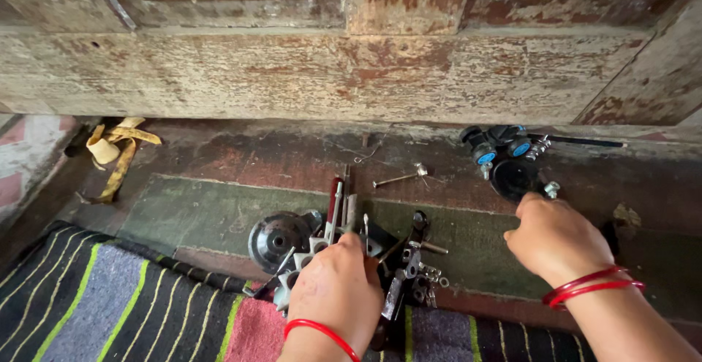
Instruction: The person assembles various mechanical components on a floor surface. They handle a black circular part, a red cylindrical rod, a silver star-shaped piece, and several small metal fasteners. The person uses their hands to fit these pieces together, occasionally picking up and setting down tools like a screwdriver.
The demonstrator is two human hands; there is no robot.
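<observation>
Left hand: your left hand (338,287) rests knuckles-up on the heap of metal parts (344,249) at the near edge of the floor step, its fingers curled down into the heap. You cannot tell from this view whether they pinch a piece.

Right hand: your right hand (553,239) reaches toward the far right of the step, fingers bent and closing by the black round cap (513,178). They sit at its near rim, and whether they grip it is hidden.

Heap: a black domed disc (276,239), a red-handled tool (334,202) and small grey brackets lie tangled together, partly on the striped mat (110,303).

Far cluster: black rollers with blue centres (499,146) lie just behind the cap, touching a thin black rod (585,142) along the foot of the worn wooden door (329,77).

Loose piece: a long bolt (398,178) lies alone between the heap and the rollers.

Step in hand: by the look of it, you are sorting hardware, steadying the heap while fetching the cap.

Next move: it calls for a firm pinch on the cap's rim and a lift clear of the small nut (551,187) beside it.
</observation>
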